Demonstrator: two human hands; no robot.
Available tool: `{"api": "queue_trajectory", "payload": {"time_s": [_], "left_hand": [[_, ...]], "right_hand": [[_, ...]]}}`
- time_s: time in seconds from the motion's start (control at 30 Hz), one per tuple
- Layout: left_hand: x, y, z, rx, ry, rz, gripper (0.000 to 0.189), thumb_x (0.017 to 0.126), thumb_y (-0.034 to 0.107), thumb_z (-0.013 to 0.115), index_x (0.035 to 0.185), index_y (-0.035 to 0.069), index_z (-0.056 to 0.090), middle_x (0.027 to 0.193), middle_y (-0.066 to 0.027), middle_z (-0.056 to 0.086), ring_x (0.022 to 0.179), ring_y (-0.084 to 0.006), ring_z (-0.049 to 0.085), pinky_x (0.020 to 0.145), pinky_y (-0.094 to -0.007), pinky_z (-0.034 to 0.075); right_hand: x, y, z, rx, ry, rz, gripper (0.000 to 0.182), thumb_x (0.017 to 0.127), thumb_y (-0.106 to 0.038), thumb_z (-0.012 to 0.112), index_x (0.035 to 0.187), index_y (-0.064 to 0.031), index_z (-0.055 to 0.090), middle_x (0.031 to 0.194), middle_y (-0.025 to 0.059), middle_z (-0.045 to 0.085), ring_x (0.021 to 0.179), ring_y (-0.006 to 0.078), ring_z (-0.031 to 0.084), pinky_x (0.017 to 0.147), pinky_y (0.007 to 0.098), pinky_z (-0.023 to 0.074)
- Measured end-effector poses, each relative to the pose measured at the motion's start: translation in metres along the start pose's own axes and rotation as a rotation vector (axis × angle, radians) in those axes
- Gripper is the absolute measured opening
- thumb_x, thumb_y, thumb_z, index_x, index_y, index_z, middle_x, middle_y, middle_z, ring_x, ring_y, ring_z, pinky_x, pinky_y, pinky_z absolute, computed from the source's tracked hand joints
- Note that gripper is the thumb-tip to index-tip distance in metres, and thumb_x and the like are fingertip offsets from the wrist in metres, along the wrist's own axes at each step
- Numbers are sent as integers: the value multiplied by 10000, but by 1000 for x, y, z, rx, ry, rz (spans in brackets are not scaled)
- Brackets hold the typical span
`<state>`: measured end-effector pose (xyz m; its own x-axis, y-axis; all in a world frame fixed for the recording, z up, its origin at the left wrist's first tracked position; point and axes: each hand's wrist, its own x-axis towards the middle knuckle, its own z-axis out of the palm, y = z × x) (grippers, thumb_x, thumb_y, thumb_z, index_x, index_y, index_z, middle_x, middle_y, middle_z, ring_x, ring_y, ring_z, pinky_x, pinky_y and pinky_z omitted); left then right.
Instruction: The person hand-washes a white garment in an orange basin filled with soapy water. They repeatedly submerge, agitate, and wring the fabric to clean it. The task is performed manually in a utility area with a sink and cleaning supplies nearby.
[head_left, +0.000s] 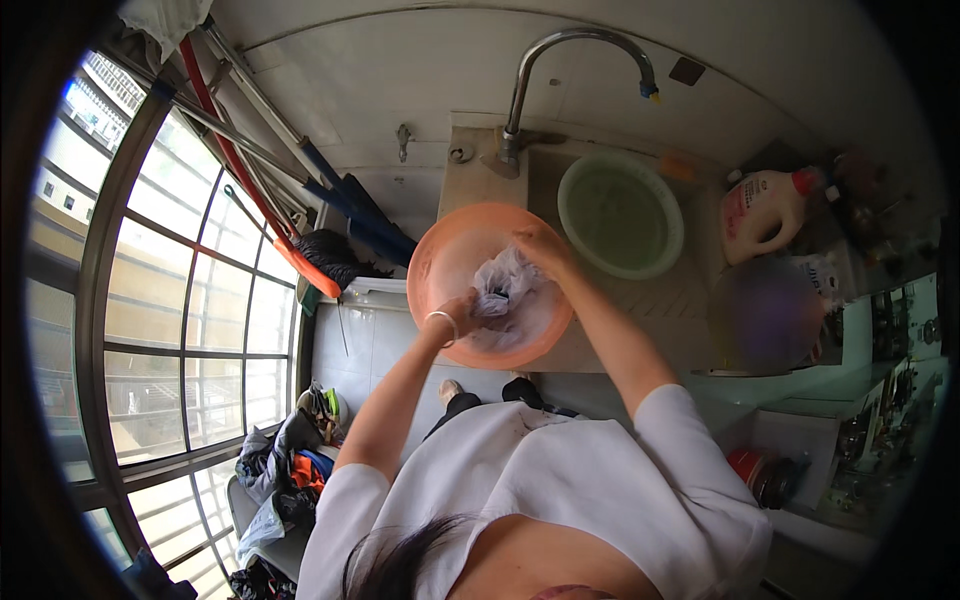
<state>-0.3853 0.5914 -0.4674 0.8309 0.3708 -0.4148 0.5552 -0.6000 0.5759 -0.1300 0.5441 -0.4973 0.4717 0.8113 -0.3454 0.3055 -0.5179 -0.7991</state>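
Observation:
An orange plastic basin (426, 300) stands on the left part of the sink counter, with cloudy water and a wet whitish cloth (510, 279) in it. My left hand (459, 313), with a pale bracelet at the wrist, grips the cloth's left side, its fingertips partly hidden by the folds. At the basin's upper right, my right hand (538, 249) holds the cloth's upper edge. To the right, a pale green basin (621, 216) of water sits in the sink. A chrome faucet (517, 97) arches above, its spout to the upper right.
A detergent jug (756, 210) and an orange sponge (677, 167) are at the sink's right. Poles and an orange-handled brush (307, 268) lean at the left by the barred window (217, 300). Bags and clothes (289, 465) lie piled at the lower left.

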Motion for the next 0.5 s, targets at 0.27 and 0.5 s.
{"api": "queue_trajectory", "payload": {"time_s": [0.27,0.5], "left_hand": [[-29,-3,-43,-1320,220,207,550,700,-103,491,1233,27,522,1197,-142,599,1101,-269,586,952,-350,464],[-12,6,4,197,272,-60,639,756,-106,491,1340,152,507,1217,-177,569,1141,-355,549,1002,-403,430]], "right_hand": [[-72,-24,-31,-70,114,-399,409,804,-359,717,1049,-37,662,910,122,656,882,289,642,773,406,502],[-85,-17,53,-409,285,-306,576,760,-195,723,1286,-85,516,1263,172,540,1191,343,507,935,442,463]]}}
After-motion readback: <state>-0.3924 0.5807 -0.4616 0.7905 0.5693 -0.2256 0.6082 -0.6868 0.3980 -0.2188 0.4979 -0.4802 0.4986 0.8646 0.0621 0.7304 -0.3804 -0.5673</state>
